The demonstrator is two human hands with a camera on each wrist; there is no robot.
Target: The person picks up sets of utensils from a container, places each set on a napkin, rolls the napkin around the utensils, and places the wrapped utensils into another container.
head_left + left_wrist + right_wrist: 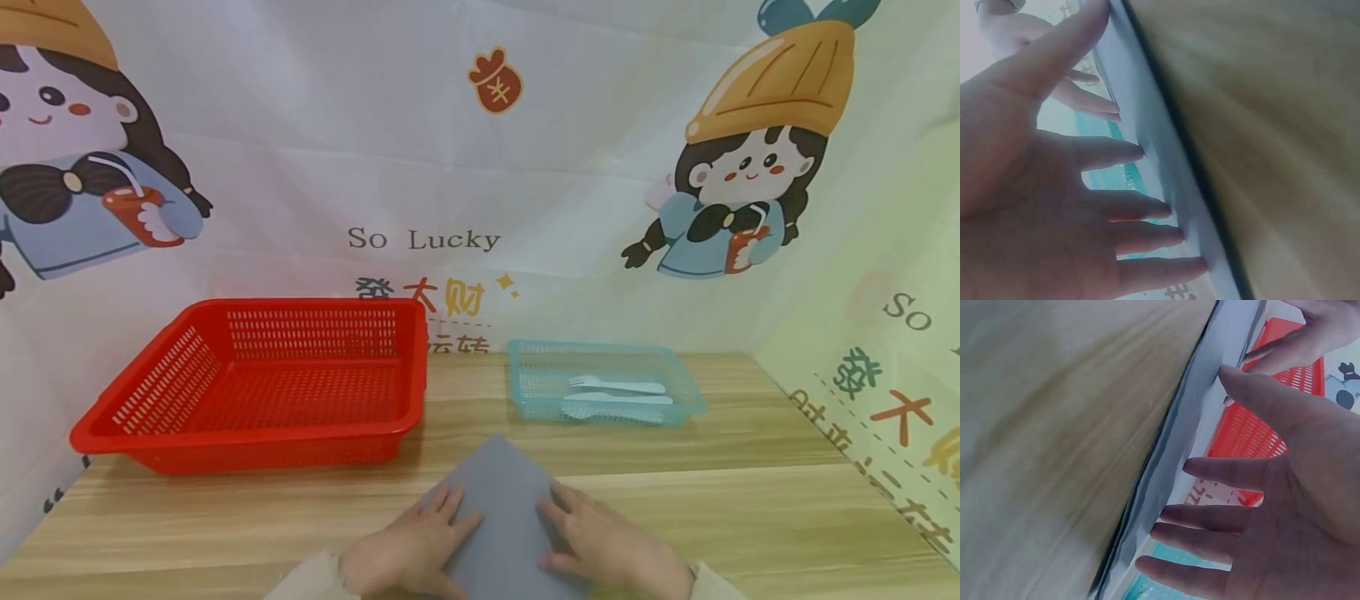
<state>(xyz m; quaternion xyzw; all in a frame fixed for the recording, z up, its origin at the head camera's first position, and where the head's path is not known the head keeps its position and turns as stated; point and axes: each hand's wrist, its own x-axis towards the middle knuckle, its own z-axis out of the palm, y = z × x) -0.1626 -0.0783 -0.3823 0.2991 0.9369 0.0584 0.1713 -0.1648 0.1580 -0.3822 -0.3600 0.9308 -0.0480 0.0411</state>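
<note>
A flat grey folded sheet (498,517), either cloth or paper, lies on the table with one corner pointing away from me. My left hand (412,546) rests on its left side, fingers spread and fairly straight. On the right side, my right hand (600,537) touches it with its fingertips. Up close in the left wrist view, the fingers (1160,275) of the left hand press along the sheet's surface (1154,131). Several stacked layers show at the edge of the sheet (1172,444) in the right wrist view, beside the right hand's fingers (1222,472).
A large red plastic basket (255,433) stands at the back left. At the back right is a small light-blue basket (540,408) holding a white fork (618,385), a white knife (618,399) and another pale utensil. A printed cloth backdrop (420,167) hangs behind the wooden table (750,500).
</note>
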